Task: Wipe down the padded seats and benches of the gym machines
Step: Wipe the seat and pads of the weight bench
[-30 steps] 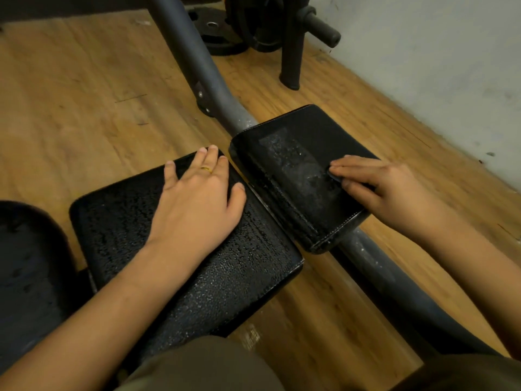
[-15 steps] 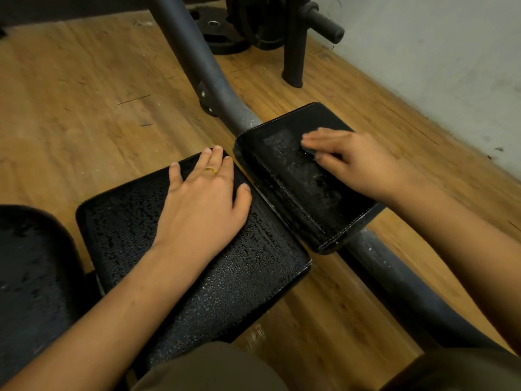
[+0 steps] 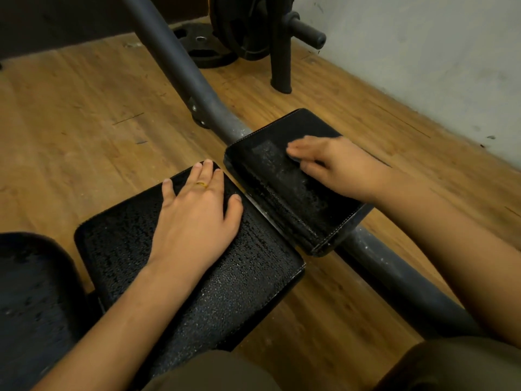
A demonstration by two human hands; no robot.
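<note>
Flatly, the left hand point(image 3: 197, 221) lies palm down on the larger bench pad point(image 3: 248, 277), fingers straight and slightly spread, gripping nothing; a gold ring point(image 3: 202, 184) sits on one finger and the fingertips reach the pad's far edge. The right hand point(image 3: 338, 165) rests on the smaller bench pad point(image 3: 282, 187) just beside it, fingers stretched toward the left and blurred; a dark patch shows under the fingertips, but I cannot tell whether the fingers pinch something or simply press the surface. Both black pads glisten with fine specks, and a paler streak crosses the smaller one next to the right fingers. That pad sits on a grey steel tube point(image 3: 180, 71) that runs diagonally over the wooden floor point(image 3: 84, 108). Farther off, black weight plates point(image 3: 242, 29) hang on a stand near the pale wall point(image 3: 423, 52), and another dark pad point(image 3: 28, 292) fills the lower left corner.
</note>
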